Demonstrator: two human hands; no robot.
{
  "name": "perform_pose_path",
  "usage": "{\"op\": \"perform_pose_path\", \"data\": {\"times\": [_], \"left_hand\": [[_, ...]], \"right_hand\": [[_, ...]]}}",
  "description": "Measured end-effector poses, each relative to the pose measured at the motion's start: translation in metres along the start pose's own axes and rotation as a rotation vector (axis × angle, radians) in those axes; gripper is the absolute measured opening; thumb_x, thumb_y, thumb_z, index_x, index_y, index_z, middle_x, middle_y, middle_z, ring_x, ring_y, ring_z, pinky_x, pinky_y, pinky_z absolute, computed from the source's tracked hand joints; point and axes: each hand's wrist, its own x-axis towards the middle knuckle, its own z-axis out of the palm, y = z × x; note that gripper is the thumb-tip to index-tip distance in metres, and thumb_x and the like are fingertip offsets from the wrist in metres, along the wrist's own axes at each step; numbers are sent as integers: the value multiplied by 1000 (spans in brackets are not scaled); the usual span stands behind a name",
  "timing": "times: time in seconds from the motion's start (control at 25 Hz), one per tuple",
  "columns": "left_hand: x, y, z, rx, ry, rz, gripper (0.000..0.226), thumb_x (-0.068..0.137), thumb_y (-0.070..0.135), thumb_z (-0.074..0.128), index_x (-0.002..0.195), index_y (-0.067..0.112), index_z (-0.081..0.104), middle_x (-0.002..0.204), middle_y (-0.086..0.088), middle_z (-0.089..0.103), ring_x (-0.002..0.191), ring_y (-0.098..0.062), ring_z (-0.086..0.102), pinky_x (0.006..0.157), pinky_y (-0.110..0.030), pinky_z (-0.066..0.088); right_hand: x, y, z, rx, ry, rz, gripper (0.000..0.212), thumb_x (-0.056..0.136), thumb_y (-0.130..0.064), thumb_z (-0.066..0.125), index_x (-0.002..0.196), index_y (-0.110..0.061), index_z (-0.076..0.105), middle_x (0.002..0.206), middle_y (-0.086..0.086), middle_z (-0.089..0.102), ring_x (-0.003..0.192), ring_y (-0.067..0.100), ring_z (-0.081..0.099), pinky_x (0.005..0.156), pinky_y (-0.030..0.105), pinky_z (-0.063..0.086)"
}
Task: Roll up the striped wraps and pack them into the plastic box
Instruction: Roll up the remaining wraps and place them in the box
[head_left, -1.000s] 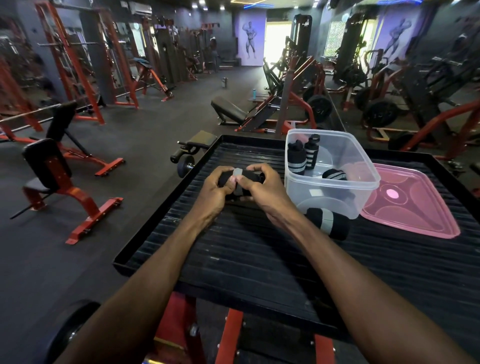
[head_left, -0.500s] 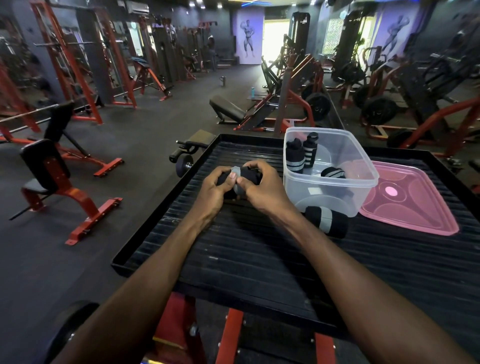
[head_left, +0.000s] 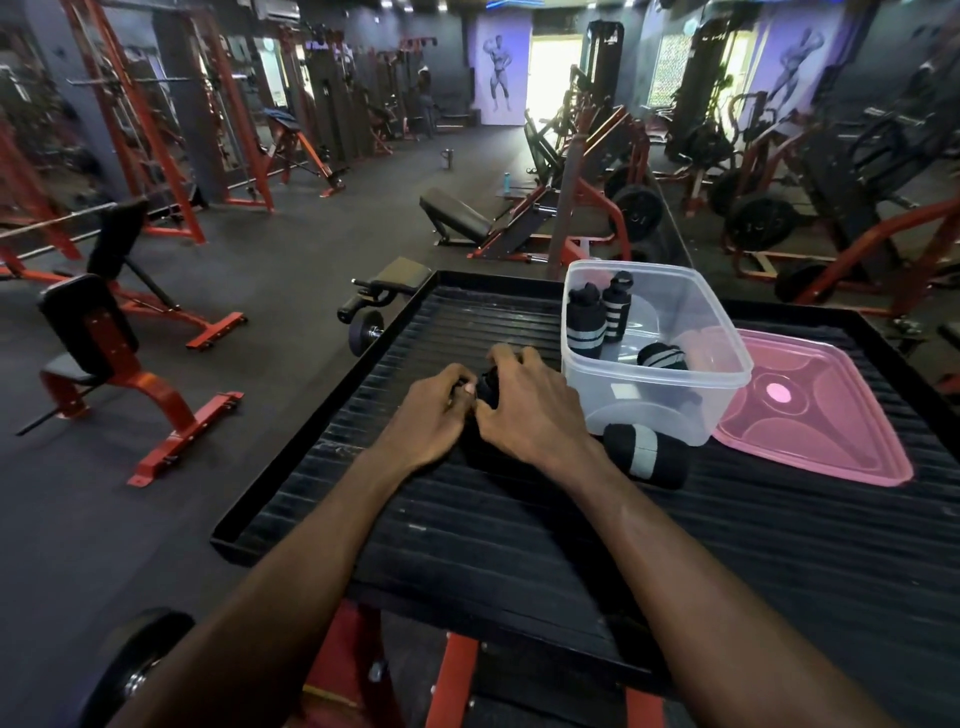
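The right hand has slid over the dark wrap, hiding its grey stripe; the left hand pinches it from the left, both pressing it to the counter. Three rolled wraps sit in the plastic box, a fourth roll lies touching its front wall, and one pink lid lies beside it.

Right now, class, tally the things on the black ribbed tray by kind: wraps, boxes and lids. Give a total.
Black wraps with grey stripes: 5, namely 3 in the box, 1 beside it, 1 between both hands
Clear plastic box: 1
Pink plastic lid: 1
Total: 7
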Motion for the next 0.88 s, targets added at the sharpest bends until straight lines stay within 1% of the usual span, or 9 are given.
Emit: {"op": "perform_pose_path", "data": {"times": [0.12, 0.2, 0.28, 0.4, 0.52, 0.6, 0.68, 0.8, 0.88], "left_hand": [[-1, -2, 0, -32, 16, 21, 18, 106, 15, 45, 115, 15, 61, 94, 0, 68, 80, -7, 62, 71, -22, 45], [-2, -1, 0, -85, 31, -5, 21, 108, 22, 42, 114, 15, 61, 92, 3, 68, 78, 4, 62, 71, -12, 44], [-3, 2, 0, -140, 44, -38, 28, 109, 32, 38, 112, 17, 62, 92, 6, 68, 81, 9, 62, 71, -8, 43], [-7, 2, 1, -136, 28, -25, 30, 109, 35, 35, 108, 23, 61, 94, 8, 68, 84, 5, 62, 74, -13, 44], [-9, 3, 4, -158, 38, -34, 39, 108, 40, 31, 93, 18, 60, 82, 5, 65, 73, -2, 59, 68, -18, 44], [-8, 4, 7, -181, 88, -48, 43, 108, 38, 32, 85, 12, 58, 72, 3, 60, 64, -2, 55, 63, -16, 42], [-6, 4, 9, -191, 120, -95, 42, 109, 30, 35, 83, 9, 59, 68, 4, 58, 61, -2, 54, 61, -13, 41], [5, -3, 9, -78, 90, -175, 38, 109, 26, 40, 75, 16, 56, 70, 2, 61, 63, -5, 55, 60, -20, 40], [17, -7, 13, 35, 44, -253, 34, 106, 25, 43, 78, 14, 57, 78, -5, 65, 73, -20, 60, 65, -33, 42]], "right_hand": [[-2, -2, -2, -12, -8, -18, 65, 85, -41, 65, 138, -20, 34, 129, 14, 49, 112, 39, 57, 81, 45, 49], [-1, -1, -5, -7, -1, -6, 65, 84, -46, 64, 137, -20, 36, 129, 14, 50, 112, 39, 57, 82, 45, 48], [0, -1, -10, 14, 12, 11, 60, 85, -50, 60, 133, -19, 40, 127, 14, 52, 112, 38, 56, 82, 44, 46], [-1, -3, -20, 62, 56, 33, 52, 88, -52, 55, 127, -19, 46, 122, 12, 57, 111, 36, 57, 85, 44, 47], [0, -2, -40, 222, 210, 48, 39, 90, -52, 54, 113, -20, 58, 105, 5, 67, 96, 28, 64, 84, 42, 54], [4, 5, -60, 394, 299, 107, 33, 90, -52, 56, 100, -22, 65, 91, 0, 71, 85, 21, 66, 80, 37, 55], [12, 20, -79, 471, 333, 168, 28, 90, -48, 59, 90, -21, 68, 85, -1, 71, 82, 19, 65, 77, 32, 51], [29, 53, -88, 347, 281, 228, 20, 86, -38, 62, 79, -20, 67, 81, 0, 69, 85, 23, 63, 81, 36, 52], [38, 77, -84, 207, 183, 250, 12, 85, -30, 65, 80, -18, 67, 84, 3, 68, 84, 25, 64, 81, 41, 54]]}}
